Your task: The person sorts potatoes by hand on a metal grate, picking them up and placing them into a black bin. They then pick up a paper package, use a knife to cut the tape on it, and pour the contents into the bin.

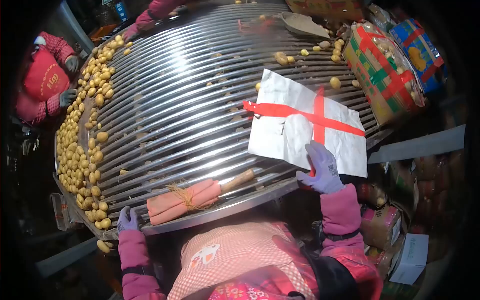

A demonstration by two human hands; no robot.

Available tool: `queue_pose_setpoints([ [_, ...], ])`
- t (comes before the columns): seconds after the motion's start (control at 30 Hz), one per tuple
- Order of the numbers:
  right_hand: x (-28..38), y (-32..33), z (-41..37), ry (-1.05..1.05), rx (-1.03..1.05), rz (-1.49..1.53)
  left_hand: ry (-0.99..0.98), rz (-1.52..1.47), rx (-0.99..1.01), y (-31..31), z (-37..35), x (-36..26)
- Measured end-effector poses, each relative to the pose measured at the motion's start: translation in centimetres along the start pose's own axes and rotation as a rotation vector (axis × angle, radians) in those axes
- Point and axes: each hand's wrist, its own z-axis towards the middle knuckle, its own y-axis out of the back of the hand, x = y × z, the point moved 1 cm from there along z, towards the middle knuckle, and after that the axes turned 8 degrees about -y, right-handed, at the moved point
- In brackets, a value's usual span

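Observation:
My right hand (324,171), in a pale purple glove, grips the near edge of a white cardboard sheet (344,137) crossed by red tape. The sheet lies tilted over the metal rollers and has a loose flap near its middle. My left hand (128,220), gloved alike, rests at the near left rim with its thumb and fingers apart and nothing in them. To its right lies a pink rolled bundle (185,201) tied with straw-coloured string around a wooden handle (238,180).
Many potatoes (75,160) are heaped along the left side of the roller table (165,110). Two other people stand there, one with grey gloves (67,97), one with a pink sleeve (150,17). A taped box (382,75) of potatoes stands at right; more boxes lie below.

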Motion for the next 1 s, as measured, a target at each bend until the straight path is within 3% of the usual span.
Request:
queue_pose_setpoints([
  [0.07,-0.2,0.2,-2.0,-0.203,0.082,-0.236,-0.023,-0.018,-0.003,-0.2,0.1,0.2],
  [0.27,-3.9,-2.7,-2.3,-0.296,-0.095,-0.410,-0.100,-0.052,-0.038,-1.5,1.2,3.6],
  [0.33,-4.5,-3.2,-0.6,-0.257,-0.162,-0.445,-0.115,-0.058,-0.053,-0.9,0.4,2.1],
  [0.4,-4.7,-3.0,1.7,-0.439,0.094,-0.510,-0.139,-0.036,-0.063,-0.2,-0.3,0.3],
  [0.43,-4.3,-2.6,3.0,-0.420,0.087,-0.517,-0.126,-0.048,-0.074,-0.2,-0.4,0.5],
  [0.5,-3.4,-1.7,5.0,-0.658,0.296,-0.478,-0.178,-0.144,-0.056,-0.5,-0.4,1.2],
  [0.63,-1.3,-3.9,4.9,-0.420,0.117,-0.277,-0.118,-0.044,-0.038,0.4,-0.9,-0.2],
  [0.7,2.0,-4.6,3.3,-0.256,0.168,-0.472,-0.146,-0.083,-0.059,-0.3,-0.7,0.9],
  [0.77,2.7,-5.1,2.8,-0.285,0.113,-0.640,-0.227,-0.069,-0.127,0.1,-0.9,0.4],
  [0.83,2.5,-4.8,4.2,-0.488,0.268,-0.722,-0.215,-0.073,-0.114,0.8,-1.0,-0.4],
  [0.87,0.3,-5.8,5.3,-0.568,0.168,-0.619,-0.207,-0.063,-0.082,1.0,-1.2,-0.6],
  [1.0,8.2,1.9,9.5,-0.520,-0.114,-0.401,-0.259,-0.047,-0.131,0.5,-0.7,0.2],
])
